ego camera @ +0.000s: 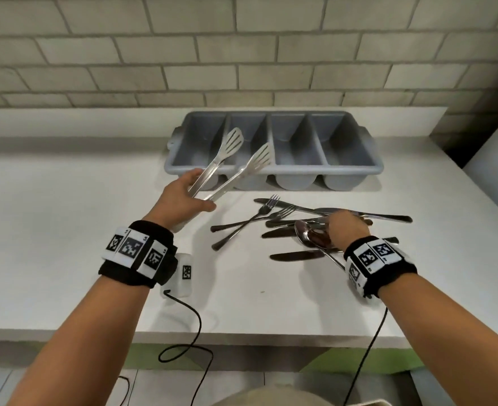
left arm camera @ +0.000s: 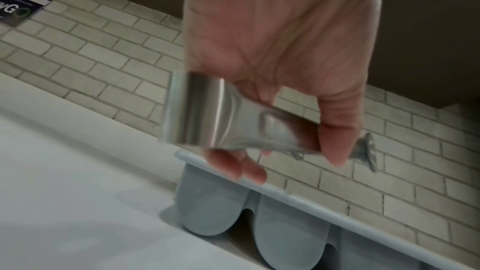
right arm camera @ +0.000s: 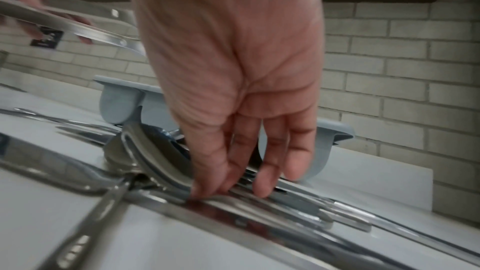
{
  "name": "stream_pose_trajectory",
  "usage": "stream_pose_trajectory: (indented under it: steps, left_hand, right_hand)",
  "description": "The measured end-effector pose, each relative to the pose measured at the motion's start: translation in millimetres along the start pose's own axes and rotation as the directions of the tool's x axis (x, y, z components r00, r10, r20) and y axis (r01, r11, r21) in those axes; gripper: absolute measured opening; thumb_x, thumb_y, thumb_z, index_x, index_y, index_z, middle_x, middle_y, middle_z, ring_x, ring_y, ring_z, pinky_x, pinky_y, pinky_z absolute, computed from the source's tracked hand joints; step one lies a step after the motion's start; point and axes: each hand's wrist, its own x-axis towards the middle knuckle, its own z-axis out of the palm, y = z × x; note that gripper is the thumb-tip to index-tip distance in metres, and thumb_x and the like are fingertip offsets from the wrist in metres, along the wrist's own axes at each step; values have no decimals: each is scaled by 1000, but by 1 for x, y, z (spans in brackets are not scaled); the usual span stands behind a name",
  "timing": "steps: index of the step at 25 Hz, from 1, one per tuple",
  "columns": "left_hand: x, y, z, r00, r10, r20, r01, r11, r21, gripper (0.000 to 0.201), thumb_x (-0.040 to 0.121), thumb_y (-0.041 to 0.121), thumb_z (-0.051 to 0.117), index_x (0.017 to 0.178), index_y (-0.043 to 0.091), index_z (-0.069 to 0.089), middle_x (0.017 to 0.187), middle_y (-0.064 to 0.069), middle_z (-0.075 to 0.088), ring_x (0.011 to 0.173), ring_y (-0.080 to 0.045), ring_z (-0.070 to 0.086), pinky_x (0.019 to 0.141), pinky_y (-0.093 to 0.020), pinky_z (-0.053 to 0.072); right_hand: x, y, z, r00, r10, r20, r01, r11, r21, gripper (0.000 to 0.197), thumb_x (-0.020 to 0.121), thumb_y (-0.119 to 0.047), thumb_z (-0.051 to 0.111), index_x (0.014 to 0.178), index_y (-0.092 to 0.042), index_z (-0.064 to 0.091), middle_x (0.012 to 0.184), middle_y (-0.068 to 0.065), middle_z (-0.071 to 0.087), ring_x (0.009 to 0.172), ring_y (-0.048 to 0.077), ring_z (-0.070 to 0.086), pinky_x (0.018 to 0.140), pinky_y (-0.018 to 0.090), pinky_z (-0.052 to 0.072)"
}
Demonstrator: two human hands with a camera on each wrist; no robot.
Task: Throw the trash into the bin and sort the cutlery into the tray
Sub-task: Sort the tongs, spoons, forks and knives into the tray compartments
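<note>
A grey four-compartment tray (ego camera: 274,168) stands at the back of the white counter. My left hand (ego camera: 200,194) grips metal tongs (ego camera: 230,165) by the hinge end, with their slotted tips spread above the tray's two left compartments. The left wrist view shows thumb and fingers (left arm camera: 335,141) wrapped round the tongs (left arm camera: 221,114) just over the tray rim (left arm camera: 311,198). In front of the tray lies a pile of forks (ego camera: 259,213), knives (ego camera: 296,254) and spoons (ego camera: 309,235). My right hand (ego camera: 341,221) reaches down onto it, its fairly straight fingertips (right arm camera: 262,190) touching the cutlery (right arm camera: 233,213); nothing is lifted.
The white counter (ego camera: 66,230) runs left from the pile and ends at a front edge near my forearms. A grey brick wall (ego camera: 241,54) rises behind the tray. Black cables (ego camera: 195,323) hang from both wrist cameras over the front edge.
</note>
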Motion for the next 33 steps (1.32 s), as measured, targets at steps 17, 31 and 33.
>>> stream_pose_trajectory:
  steps: [17, 31, 33]
  left_hand:
    - [77, 34, 13, 982, -153, -111, 119, 957, -265, 68, 85, 7, 52, 147, 15, 25, 131, -17, 52, 106, -34, 59, 80, -39, 51]
    - [171, 29, 12, 978, -190, -80, 198, 761, 617, 44, 91, 25, 53, 122, -5, 56, 130, -21, 58, 122, -35, 54, 99, -37, 45]
    - [180, 25, 12, 986, -165, -34, 146, 740, 657, 46, 90, 32, 54, 121, -1, 59, 130, -19, 59, 122, -34, 54, 100, -36, 44]
  right_hand:
    - [5, 19, -12, 970, -229, 78, 219, 968, 119, 36, 93, -1, 35, 123, -5, 53, 124, 15, 60, 113, 29, 59, 93, 33, 47]
    - [43, -43, -104, 975, -63, -214, 166, 846, 506, 15, 90, -22, 54, 93, -11, 45, 89, 11, 54, 86, 31, 56, 74, 35, 43]
    - [48, -56, -107, 956, -65, -286, 226, 785, 577, 11, 89, -12, 50, 85, -13, 40, 83, 12, 53, 74, 29, 50, 67, 31, 39]
